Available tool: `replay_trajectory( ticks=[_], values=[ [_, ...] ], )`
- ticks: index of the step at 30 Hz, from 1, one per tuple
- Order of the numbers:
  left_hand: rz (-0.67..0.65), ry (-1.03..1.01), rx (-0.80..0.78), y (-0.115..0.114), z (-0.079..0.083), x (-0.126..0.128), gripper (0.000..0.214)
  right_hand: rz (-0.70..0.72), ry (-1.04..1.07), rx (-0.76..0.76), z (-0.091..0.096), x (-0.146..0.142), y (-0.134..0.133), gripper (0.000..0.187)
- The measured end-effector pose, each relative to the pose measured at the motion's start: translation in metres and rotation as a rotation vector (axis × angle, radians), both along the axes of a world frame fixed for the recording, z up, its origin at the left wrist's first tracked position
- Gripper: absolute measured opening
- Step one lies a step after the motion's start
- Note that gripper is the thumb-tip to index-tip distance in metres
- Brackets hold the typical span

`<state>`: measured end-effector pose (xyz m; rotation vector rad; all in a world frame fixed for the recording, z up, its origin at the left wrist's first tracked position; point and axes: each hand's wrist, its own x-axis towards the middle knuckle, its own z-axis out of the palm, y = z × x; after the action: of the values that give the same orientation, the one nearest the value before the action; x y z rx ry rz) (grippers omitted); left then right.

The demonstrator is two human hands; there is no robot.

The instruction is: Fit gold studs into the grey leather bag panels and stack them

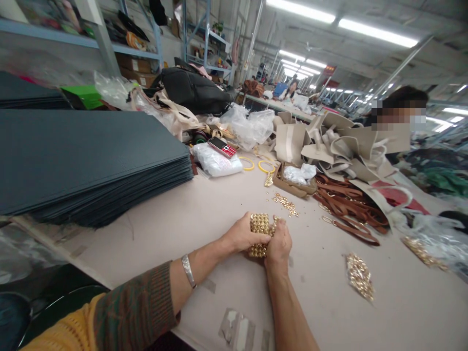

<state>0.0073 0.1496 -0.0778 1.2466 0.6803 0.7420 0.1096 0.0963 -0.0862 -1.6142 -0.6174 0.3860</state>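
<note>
Between my two hands is a bundle of gold metal pieces point(259, 224), set in close rows like a chain or bead strip; its exact kind I cannot make out. My left hand point(243, 235) grips it from the left, thumb laid across its front. From the right, my right hand point(280, 243) closes on the same bundle, with a few gold bits showing by its fingertips. Just beyond my hands, loose small gold pieces point(287, 204) lie scattered on the table point(310, 282). A heap of gold hardware point(359, 275) lies farther right.
At the left rises a tall stack of dark sheets point(91, 161). Behind are a red phone point(222, 147), yellow tape rings point(266, 166) and a small brown box point(292, 187). Brown straps point(347, 207) and beige bag parts point(329, 141) crowd the right, with a person point(398, 107) beyond.
</note>
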Motion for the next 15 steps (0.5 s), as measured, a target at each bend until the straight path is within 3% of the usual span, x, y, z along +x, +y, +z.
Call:
replay_trajectory(
  ticks=[7, 10, 15],
  values=[
    [0.083, 0.098, 0.078, -0.0066, 0.0027, 0.0039, 0.059, 0.071, -0.05, -0.044, 0.0031, 0.0028, -0.0022, 0.052],
    [0.102, 0.099, 0.104, -0.0066, 0.0018, 0.0047, 0.059, 0.04, -0.106, -0.065, 0.0047, 0.0014, -0.0019, 0.048],
    [0.107, 0.073, 0.104, -0.0062, -0.0011, 0.0057, 0.06, -0.023, 0.013, -0.002, 0.0006, 0.0028, -0.0003, 0.046]
  ],
)
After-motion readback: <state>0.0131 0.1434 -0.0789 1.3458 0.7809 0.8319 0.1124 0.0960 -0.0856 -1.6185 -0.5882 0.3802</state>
